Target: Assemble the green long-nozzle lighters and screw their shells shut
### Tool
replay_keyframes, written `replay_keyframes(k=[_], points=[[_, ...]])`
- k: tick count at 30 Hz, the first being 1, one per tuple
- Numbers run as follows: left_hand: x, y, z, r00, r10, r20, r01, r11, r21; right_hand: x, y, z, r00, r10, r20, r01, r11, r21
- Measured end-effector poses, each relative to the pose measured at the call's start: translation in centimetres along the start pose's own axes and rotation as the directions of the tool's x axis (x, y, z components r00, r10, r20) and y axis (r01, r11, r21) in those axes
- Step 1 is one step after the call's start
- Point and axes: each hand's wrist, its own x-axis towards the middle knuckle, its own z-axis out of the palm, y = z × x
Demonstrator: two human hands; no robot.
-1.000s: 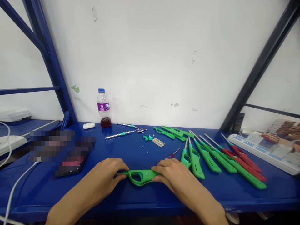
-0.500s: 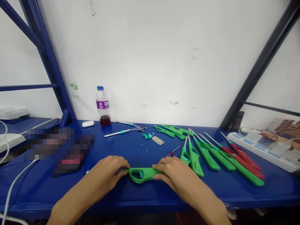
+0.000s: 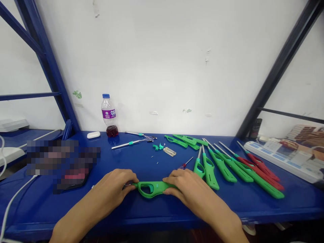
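Between my hands a green long-nosed lighter (image 3: 157, 189) lies crosswise, low over the blue table. My left hand (image 3: 116, 184) pinches it at the front, where the green body meets its metal rod; most of the rod is hidden under that hand. With thumb and fingers closed, my right hand (image 3: 182, 185) grips the handle end, which it covers. Just beyond my right hand lies a screwdriver (image 3: 186, 163) with a red handle. Farther off are small teal plastic parts (image 3: 158, 147), clear fluid tanks (image 3: 169, 151) and green casing halves (image 3: 184, 140).
Several green lighters (image 3: 222, 165) and red lighters (image 3: 263, 165) lie fanned out at right, beside a white power strip (image 3: 283, 162). Metal rods with wires (image 3: 128, 144) lie at back left near a bottle (image 3: 110, 116) and a white case (image 3: 93, 135). Blurred items (image 3: 76, 168) sit at left.
The whole view has shifted slightly, with most things now a little farther left. Both hands keep the same hold on the green lighter.
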Motion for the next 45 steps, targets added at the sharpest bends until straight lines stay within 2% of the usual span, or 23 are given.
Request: replay_keyframes(k=[6,13,17,20,23,26,31,35,39,42,45], points=[[0.4,0.4,-0.2,0.997,-0.010,0.071,0.009,1.000,0.012,0.2,-0.1,-0.1,0.999,0.034,0.015,-0.035,0.998,0.046],[0.7,1.4,0.0,0.999,0.004,0.044,-0.001,0.999,-0.054,0.4,-0.3,-0.2,0.994,0.105,0.036,-0.107,0.991,0.080],[0.6,1.5,0.0,1.000,0.001,0.009,0.000,0.998,-0.063,0.3,0.2,0.2,0.995,0.104,-0.003,-0.102,0.984,0.148],[0.5,1.2,-0.2,0.999,-0.022,0.037,0.025,0.996,-0.090,0.4,0.3,0.2,0.994,0.106,0.001,-0.105,0.982,0.160],[0.5,0.9,-0.3,0.997,0.005,0.081,0.000,0.998,-0.063,0.4,-0.1,0.0,0.992,0.121,0.039,-0.125,0.983,0.132],[0.4,0.9,-0.3,0.996,0.041,0.074,-0.042,0.999,0.000,0.3,-0.4,0.1,0.991,0.120,0.051,-0.126,0.984,0.124],[0.1,0.8,0.5,0.997,0.079,0.012,-0.080,0.996,0.034,0.2,0.2,0.9,0.997,0.044,0.070,-0.056,0.982,0.182],[0.1,0.6,0.7,0.987,0.127,-0.093,-0.119,0.988,0.095,0.6,0.8,0.7,0.998,-0.012,0.057,-0.002,0.972,0.234],[-0.1,0.4,-1.0,0.947,0.184,-0.263,-0.144,0.976,0.163,0.5,1.4,-0.2,1.000,0.002,-0.019,0.003,0.966,0.258],[-0.5,-0.4,-2.9,0.912,0.179,-0.368,-0.082,0.961,0.265,0.3,2.1,-0.9,0.996,0.071,-0.061,-0.054,0.966,0.255],[-0.8,-1.5,-4.2,0.885,0.185,-0.428,-0.029,0.938,0.345,0.1,2.8,-1.4,0.990,0.118,-0.079,-0.096,0.965,0.243]])
